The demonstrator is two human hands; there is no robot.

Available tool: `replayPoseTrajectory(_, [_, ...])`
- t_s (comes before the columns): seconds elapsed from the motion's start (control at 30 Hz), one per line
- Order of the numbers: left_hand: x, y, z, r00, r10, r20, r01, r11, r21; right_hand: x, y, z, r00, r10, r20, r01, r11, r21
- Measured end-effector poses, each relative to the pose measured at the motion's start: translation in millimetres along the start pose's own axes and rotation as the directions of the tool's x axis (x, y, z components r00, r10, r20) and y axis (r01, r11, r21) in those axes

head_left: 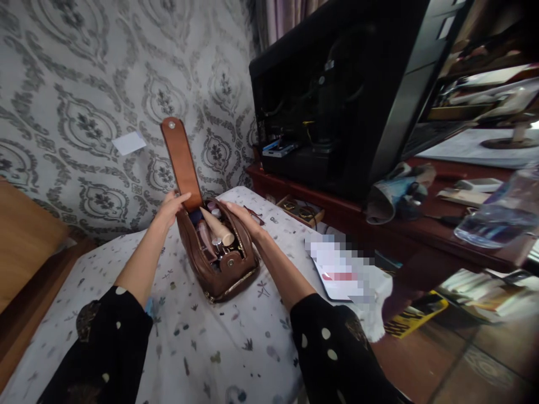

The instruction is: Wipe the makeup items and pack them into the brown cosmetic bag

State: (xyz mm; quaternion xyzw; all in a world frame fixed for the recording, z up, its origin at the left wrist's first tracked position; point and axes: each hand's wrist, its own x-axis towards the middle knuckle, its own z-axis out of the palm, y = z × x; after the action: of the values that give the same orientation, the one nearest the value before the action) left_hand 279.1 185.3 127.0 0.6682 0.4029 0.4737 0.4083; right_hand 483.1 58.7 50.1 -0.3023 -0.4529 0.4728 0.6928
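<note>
A brown leather cosmetic bag (219, 283) sits on the patterned cloth with its top unzipped. Its long strap flap (181, 160), with a snap near the tip, stands upright at the far end. Inside lie several cosmetics, among them a beige tube (217, 227). My left hand (170, 207) grips the base of the flap at the bag's far left edge, thumb across the leather. Against the right side of the bag rests my right hand (244, 219), its fingers stretched along the rim and partly hidden behind it.
The bag stands on a white cloth-covered table (219, 348). At the right lies a tablet or phone (337, 275), partly blurred out. Beyond it are a dark cabinet with a television-like box (320, 112), a water bottle (497, 213) and a small open drawer (301, 210). Patterned wallpaper rises behind.
</note>
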Motion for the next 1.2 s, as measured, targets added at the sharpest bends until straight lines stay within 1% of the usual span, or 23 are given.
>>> replayPoseTrajectory(0.1, [-5.3, 4.8, 6.9, 0.996, 0.078, 0.029, -0.080, 0.996, 0.043, -1.2, -3.8, -1.4, 0.996, -0.040, 0.077, 0.043, 0.998, -0.039])
replayPoseTrajectory(0.17, [-9.8, 6.6, 8.7, 0.992, 0.122, 0.038, -0.124, 0.989, 0.084, -4.9, -5.8, -0.1, 0.994, -0.053, 0.091, 0.057, 0.998, -0.039])
replayPoseTrajectory(0.27, [-16.4, 7.6, 7.4, 0.984, 0.176, 0.036, -0.180, 0.970, 0.162, -13.3, -9.3, 4.0, 0.993, -0.095, 0.067, 0.097, 0.995, -0.037])
replayPoseTrajectory(0.33, [-21.2, 8.0, 6.0, 0.978, 0.204, 0.048, -0.210, 0.951, 0.226, -20.3, -12.8, 7.4, 0.991, -0.131, 0.039, 0.133, 0.988, -0.072])
replayPoseTrajectory(0.4, [-27.9, 8.9, 5.5, 0.972, 0.223, 0.081, -0.237, 0.928, 0.289, -28.8, -17.0, 10.6, 0.985, -0.172, 0.032, 0.175, 0.971, -0.161])
replayPoseTrajectory(0.5, [-41.8, 10.7, 6.9, 0.957, 0.237, 0.168, -0.283, 0.891, 0.356, -43.2, -21.5, 14.1, 0.973, -0.218, 0.071, 0.229, 0.929, -0.292])
replayPoseTrajectory(0.6, [-56.2, 12.6, 9.2, 0.940, 0.245, 0.239, -0.325, 0.855, 0.403, -55.5, -19.9, 14.2, 0.964, -0.253, 0.083, 0.266, 0.916, -0.298])
replayPoseTrajectory(0.7, [-67.2, 15.8, 11.6, 0.937, 0.238, 0.255, -0.332, 0.830, 0.448, -62.4, -12.9, 11.9, 0.954, -0.293, 0.070, 0.301, 0.911, -0.282])
replayPoseTrajectory(0.77, [-75.4, 20.7, 13.4, 0.935, 0.242, 0.260, -0.342, 0.809, 0.478, -65.1, -8.4, 10.9, 0.943, -0.324, 0.081, 0.332, 0.885, -0.327])
replayPoseTrajectory(0.8, [-80.9, 24.3, 14.6, 0.924, 0.266, 0.274, -0.372, 0.787, 0.492, -66.5, -7.1, 10.8, 0.936, -0.341, 0.091, 0.350, 0.862, -0.367])
replayPoseTrajectory(0.83, [-87.5, 28.4, 15.9, 0.904, 0.305, 0.299, -0.420, 0.756, 0.502, -68.0, -6.6, 11.1, 0.929, -0.355, 0.108, 0.366, 0.832, -0.416])
replayPoseTrajectory(0.87, [-95.1, 32.9, 17.4, 0.875, 0.353, 0.332, -0.481, 0.714, 0.508, -69.8, -7.1, 11.7, 0.923, -0.363, 0.129, 0.379, 0.798, -0.469])
replayPoseTrajectory(0.93, [-112.1, 42.1, 20.7, 0.800, 0.439, 0.409, -0.599, 0.622, 0.504, -74.3, -10.1, 13.2, 0.919, -0.356, 0.172, 0.388, 0.725, -0.569])
replayPoseTrajectory(0.97, [-120.5, 45.9, 22.3, 0.774, 0.460, 0.436, -0.633, 0.588, 0.503, -77.0, -12.2, 13.8, 0.919, -0.343, 0.193, 0.386, 0.692, -0.610])
replayPoseTrajectory(1.0, [-128.2, 48.9, 23.8, 0.760, 0.467, 0.451, -0.649, 0.565, 0.510, -79.9, -14.2, 14.2, 0.921, -0.328, 0.209, 0.382, 0.664, -0.643])
replayPoseTrajectory(1.03, [-134.9, 50.9, 25.0, 0.759, 0.464, 0.456, -0.651, 0.550, 0.523, -82.9, -16.0, 14.3, 0.925, -0.315, 0.214, 0.374, 0.644, -0.667])
replayPoseTrajectory(1.1, [-144.7, 51.7, 26.5, 0.779, 0.445, 0.443, -0.628, 0.545, 0.556, -89.2, -17.9, 13.5, 0.932, -0.301, 0.201, 0.353, 0.625, -0.697])
replayPoseTrajectory(1.2, [-152.1, 47.3, 26.3, 0.813, 0.406, 0.417, -0.582, 0.557, 0.592, -99.6, -17.6, 11.7, 0.937, -0.321, 0.140, 0.323, 0.638, -0.699])
